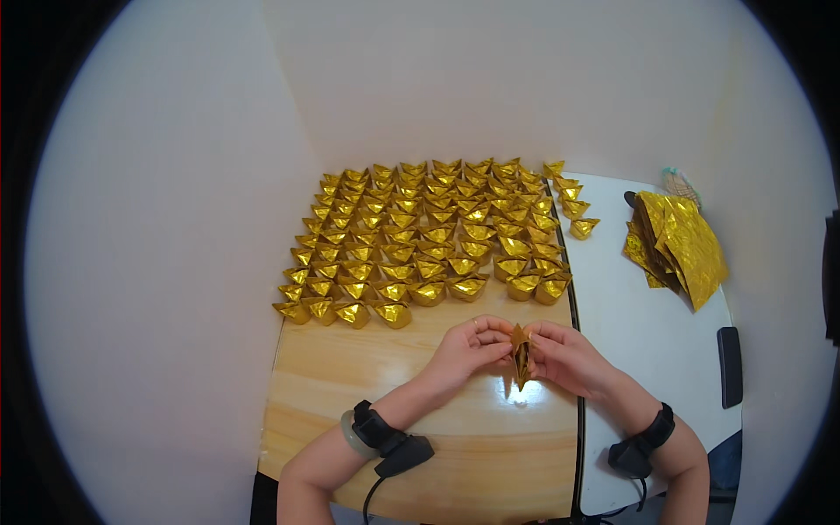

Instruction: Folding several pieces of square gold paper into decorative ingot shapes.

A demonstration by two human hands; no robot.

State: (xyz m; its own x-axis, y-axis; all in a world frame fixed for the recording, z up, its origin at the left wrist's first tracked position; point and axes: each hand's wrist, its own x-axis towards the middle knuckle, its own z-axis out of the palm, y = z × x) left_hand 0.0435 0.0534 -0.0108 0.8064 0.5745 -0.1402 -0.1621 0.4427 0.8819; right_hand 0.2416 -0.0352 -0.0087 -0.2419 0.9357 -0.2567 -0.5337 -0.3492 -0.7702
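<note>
While both hands (516,348) pinch it, the folded gold paper (521,357) stands upright, tip pointing down.

The folded gold paper piece (521,354) is partly covered by fingertips, and the far ingots (420,175) cannot be told apart.

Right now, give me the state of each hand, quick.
Left hand: closed, pinching the folded gold paper piece.
Right hand: closed, pinching the same piece from the other side.

A plain room corner — bare white walls (490,79) (home-like), small wooden table (420,455).
</note>
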